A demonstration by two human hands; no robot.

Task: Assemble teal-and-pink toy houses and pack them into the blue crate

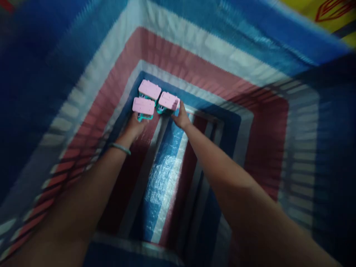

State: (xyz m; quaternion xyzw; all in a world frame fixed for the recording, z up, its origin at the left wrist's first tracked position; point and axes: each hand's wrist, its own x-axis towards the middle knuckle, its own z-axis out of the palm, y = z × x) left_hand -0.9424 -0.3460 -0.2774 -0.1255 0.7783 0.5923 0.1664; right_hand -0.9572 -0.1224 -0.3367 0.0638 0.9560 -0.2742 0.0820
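Three toy vehicles with pink tops and teal lower bodies sit close together in the far left corner of a striped, lined container (191, 74). My left hand (137, 126) is closed around the near end of the front-left toy vehicle (144, 106). On the right, my right hand (182, 116) grips the end of another toy vehicle (168, 101), its thumb and fingers at the right side. Behind these stands the third toy vehicle (150, 89), which neither hand touches. My fingers are partly hidden under and behind the toys.
Red, white and blue striped woven sheeting covers the container's walls and floor (164, 174). The walls rise steeply on all sides around my forearms, with slatted shadows across them. A yellow surface with red markings (330, 15) shows beyond the top right rim.
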